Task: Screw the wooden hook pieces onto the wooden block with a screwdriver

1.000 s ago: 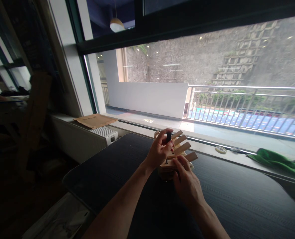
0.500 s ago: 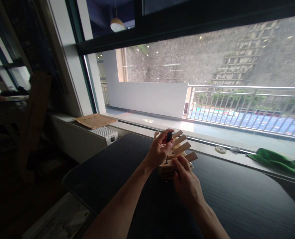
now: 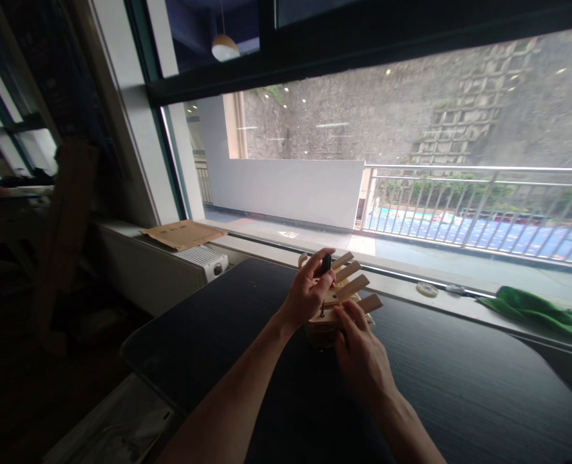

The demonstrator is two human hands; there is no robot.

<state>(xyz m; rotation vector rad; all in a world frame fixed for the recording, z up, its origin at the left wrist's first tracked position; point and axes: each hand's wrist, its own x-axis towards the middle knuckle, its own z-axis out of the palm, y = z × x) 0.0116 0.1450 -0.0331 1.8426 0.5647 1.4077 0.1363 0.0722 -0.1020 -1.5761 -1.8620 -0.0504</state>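
Beside wide window (image 3: 377, 148), slatted wooden piece (image 3: 356, 287) on dark table (image 3: 460, 361).

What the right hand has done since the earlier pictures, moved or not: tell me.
No: judged against the table, the right hand shows no clear shift in any direction.

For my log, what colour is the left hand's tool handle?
The handle is black; head view.
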